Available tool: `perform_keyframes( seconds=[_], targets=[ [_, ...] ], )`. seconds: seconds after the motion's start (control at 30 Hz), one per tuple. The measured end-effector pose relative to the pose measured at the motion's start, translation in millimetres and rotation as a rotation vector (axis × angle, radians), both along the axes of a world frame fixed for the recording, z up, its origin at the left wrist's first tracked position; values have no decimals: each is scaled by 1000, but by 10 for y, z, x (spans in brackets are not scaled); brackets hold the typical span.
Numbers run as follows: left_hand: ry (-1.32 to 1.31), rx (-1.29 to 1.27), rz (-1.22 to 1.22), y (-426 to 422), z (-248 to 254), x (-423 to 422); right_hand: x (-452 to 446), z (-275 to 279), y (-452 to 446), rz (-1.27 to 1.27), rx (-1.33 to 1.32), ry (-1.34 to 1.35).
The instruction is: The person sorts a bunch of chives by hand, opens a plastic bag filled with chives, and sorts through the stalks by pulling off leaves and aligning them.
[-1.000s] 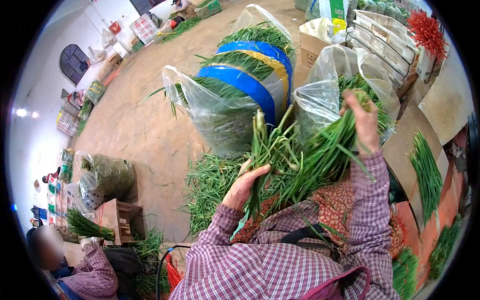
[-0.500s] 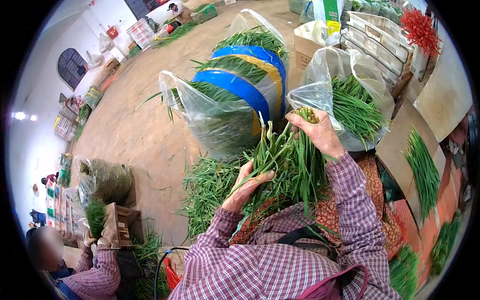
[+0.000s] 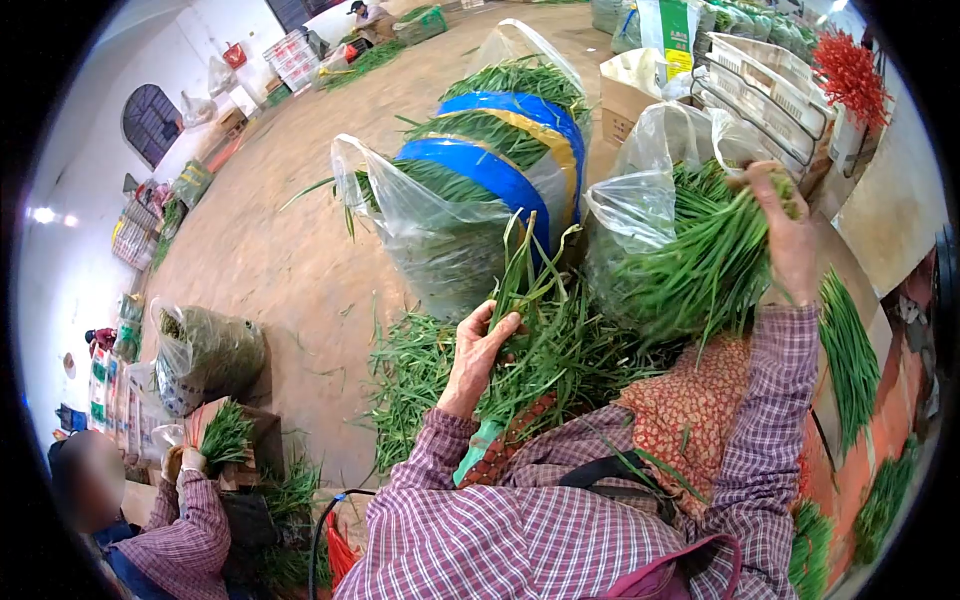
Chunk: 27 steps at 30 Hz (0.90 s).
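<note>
My right hand (image 3: 787,240) is closed around the stem end of a bunch of garlic chives (image 3: 700,255), out to the right. The long green leaves fan leftward in front of the clear plastic bag (image 3: 632,205), hiding part of it. In my left hand (image 3: 472,358) a few loose chive leaves (image 3: 520,265) are pinched between thumb and fingers, pointing up. Beneath that hand, a heap of loose green leaves (image 3: 415,385) covers the floor and reaches my lap. A patterned red cloth (image 3: 690,390) lies over my legs.
Ahead stands a large stuffed bag with blue bands (image 3: 465,165). Chive bundles (image 3: 848,360) lie on boards at right, near white crates (image 3: 765,90) and red ties (image 3: 850,75). A co-worker (image 3: 185,530) handles greens at lower left. Another full bag (image 3: 215,355) stands there.
My right hand has carried the chive bunch from above my lap right to the clear bag. My left hand has stayed near its place, still pinching loose leaves. The co-worker's greens have tilted.
</note>
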<state>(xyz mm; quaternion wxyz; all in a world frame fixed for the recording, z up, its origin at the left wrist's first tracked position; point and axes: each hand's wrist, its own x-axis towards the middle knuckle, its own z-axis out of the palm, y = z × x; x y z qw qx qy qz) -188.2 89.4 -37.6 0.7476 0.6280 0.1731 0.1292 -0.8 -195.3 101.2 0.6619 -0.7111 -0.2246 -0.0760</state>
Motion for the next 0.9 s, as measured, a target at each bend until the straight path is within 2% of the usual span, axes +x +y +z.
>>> perform_keyframes(
  seconds=[0.03,0.07,0.13,0.2,0.27,0.4,0.5,0.6,0.67,0.8,0.9],
  targets=[
    [-19,33,-19,-9,-15,10,-102,51,94,53,-69,14],
    [-21,36,-24,-25,-12,20,-72,-23,201,107,-151,-223],
    [-68,47,-16,-64,-5,32,-223,-74,496,312,-235,-67],
    [-64,65,-6,-99,39,22,-359,-223,787,414,-307,30],
    [-57,110,-72,-88,52,-13,-385,-459,1052,368,-305,-117],
    [-17,153,-61,-145,165,-81,-420,-518,1207,351,-442,-80],
    [-39,105,-76,-128,229,-112,-334,-565,1150,214,-474,-262],
    [-61,87,-82,-63,171,-142,-96,-631,964,62,-355,-206],
    [-84,90,-56,-46,154,-141,-34,-617,817,38,-382,-165],
    [-127,150,-55,-105,95,-52,-403,-496,925,307,-136,77],
    [-78,185,-83,-145,176,-43,-403,-628,1137,396,-136,88]
  ],
)
